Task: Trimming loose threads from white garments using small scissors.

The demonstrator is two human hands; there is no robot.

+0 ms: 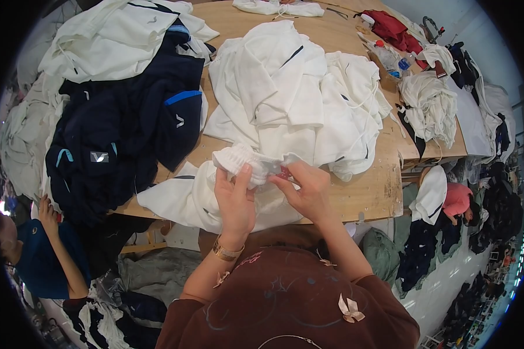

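At the near edge of the table, a white garment [239,158] with a gathered elastic waistband is bunched up between my hands. My left hand [236,200] grips the waistband, thumb up along the ruffled band. Close beside it, my right hand [305,189] is closed in a pinch at the band's edge. A small reddish thing [284,173] shows at its fingertips; its kind is too small to tell. The rest of the garment drapes over the table edge beneath both hands. Just beyond lies a large heap of white garments [291,81] with dark trim.
Dark navy garments [122,128] pile up at left, with white ones [110,41] on top. On the wooden table [378,195] at far right sit a plastic bottle [384,55], red cloth [393,29] and white cloth [431,104]. A co-worker [46,250] is at lower left, another [457,200] at right.
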